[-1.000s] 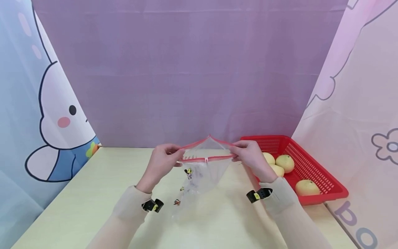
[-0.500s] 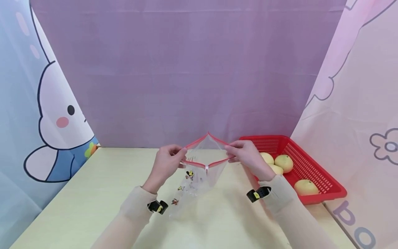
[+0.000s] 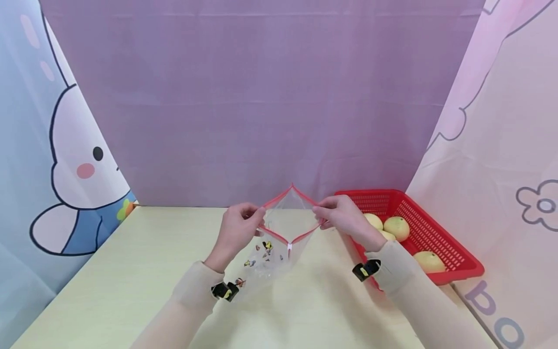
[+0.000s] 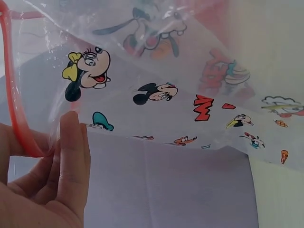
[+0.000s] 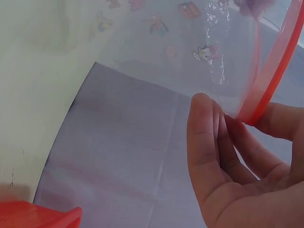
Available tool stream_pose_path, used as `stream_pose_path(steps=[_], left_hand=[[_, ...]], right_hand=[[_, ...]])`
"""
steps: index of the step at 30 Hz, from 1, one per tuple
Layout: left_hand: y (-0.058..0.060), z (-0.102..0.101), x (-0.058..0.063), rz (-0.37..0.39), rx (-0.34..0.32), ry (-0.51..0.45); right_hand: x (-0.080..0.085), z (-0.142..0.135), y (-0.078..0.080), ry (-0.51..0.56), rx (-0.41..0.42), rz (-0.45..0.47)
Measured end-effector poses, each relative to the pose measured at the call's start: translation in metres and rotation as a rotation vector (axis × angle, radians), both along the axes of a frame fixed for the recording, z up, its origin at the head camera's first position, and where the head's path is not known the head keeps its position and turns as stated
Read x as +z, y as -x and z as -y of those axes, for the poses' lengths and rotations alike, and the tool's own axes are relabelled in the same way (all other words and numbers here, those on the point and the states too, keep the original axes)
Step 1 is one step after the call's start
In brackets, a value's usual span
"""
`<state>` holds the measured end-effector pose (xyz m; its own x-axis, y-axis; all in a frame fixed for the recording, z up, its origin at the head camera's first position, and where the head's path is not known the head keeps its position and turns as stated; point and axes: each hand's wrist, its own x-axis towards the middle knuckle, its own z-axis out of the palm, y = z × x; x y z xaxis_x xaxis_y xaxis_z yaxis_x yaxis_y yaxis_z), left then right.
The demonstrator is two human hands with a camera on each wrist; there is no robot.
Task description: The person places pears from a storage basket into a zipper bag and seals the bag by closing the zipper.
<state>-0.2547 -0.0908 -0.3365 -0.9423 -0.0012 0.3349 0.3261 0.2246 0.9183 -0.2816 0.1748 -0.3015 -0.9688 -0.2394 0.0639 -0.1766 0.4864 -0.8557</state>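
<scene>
A clear plastic zip bag (image 3: 266,264) with a red-edged mouth and printed cartoon characters hangs between both hands above the table. My left hand (image 3: 237,230) pinches the left corner of the mouth between thumb and fingers. At the opposite corner, my right hand (image 3: 348,218) pinches the red edge in the same way. The mouth gapes in a diamond shape, with a white zip slider (image 3: 289,246) at its near point. Cartoon prints (image 4: 95,71) show large on the bag wall in the left wrist view. Nothing shows inside the bag.
A red plastic basket (image 3: 462,264) stands at the right of the pale table (image 3: 131,271). It holds several round yellowish fruits (image 3: 396,228), partly hidden by the right arm. A purple cloth (image 3: 261,97) hangs behind, and printed curtains close off both sides.
The hands have drawn closer together, the left moving right and the right slightly left. The bag's mouth has widened from a narrow slit into a tall diamond, its near edge dropping lower.
</scene>
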Motion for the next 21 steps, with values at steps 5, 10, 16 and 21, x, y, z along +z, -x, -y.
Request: stream_pose_path(steps=[5,10,16,21], left_hand=[[0.000,-0.003,-0.001,-0.011,0.002,-0.001],[0.000,-0.006,-0.002,-0.015,0.012,0.011],[0.001,-0.008,-0.003,-0.021,0.014,0.027],[0.001,-0.009,-0.004,-0.026,0.011,0.016]], right_hand=[[0.002,-0.002,-0.001,-0.080,0.007,-0.018],[0.003,-0.005,-0.001,-0.140,0.015,-0.038],[0.002,-0.011,-0.002,-0.174,0.062,-0.072],[0.002,-0.016,-0.005,-0.217,0.078,-0.121]])
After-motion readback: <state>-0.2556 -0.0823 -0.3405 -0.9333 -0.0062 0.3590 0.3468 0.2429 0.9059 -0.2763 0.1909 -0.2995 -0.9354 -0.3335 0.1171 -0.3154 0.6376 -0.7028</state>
